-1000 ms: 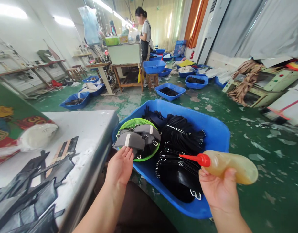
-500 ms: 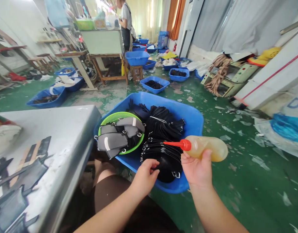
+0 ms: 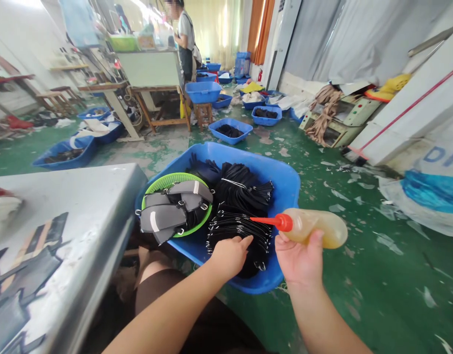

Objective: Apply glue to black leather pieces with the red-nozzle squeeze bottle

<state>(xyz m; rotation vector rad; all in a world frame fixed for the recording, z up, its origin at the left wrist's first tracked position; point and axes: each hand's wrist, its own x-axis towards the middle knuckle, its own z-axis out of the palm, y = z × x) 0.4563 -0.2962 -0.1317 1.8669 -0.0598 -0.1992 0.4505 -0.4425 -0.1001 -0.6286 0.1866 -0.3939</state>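
My right hand (image 3: 299,253) grips a squeeze bottle (image 3: 318,227) of cloudy yellowish liquid. The bottle lies almost level, and its red nozzle points left over a stack of black pieces with metal buckles (image 3: 237,226). My left hand (image 3: 232,253) is over the near side of that stack, with its foremost fingers stretched out and apart; whether they touch the pieces I cannot tell. Both stand at a blue tub (image 3: 285,182). Inside it, at the left, a green basket (image 3: 167,178) holds grey padded pieces with buckles (image 3: 163,219). A tied black bundle (image 3: 244,184) lies behind the stack.
A metal-edged table (image 3: 101,182) at my left bears dark flat pieces (image 3: 38,270). Several more blue tubs stand farther off, one on a wooden stool (image 3: 203,114). A person (image 3: 185,39) stands by a bench at the back. Scraps litter the green floor (image 3: 377,285).
My left hand has moved forward over the stack, and its fingers have gone from curled together to stretched out. The bottle stays almost level in my right hand. The view has shifted slightly.
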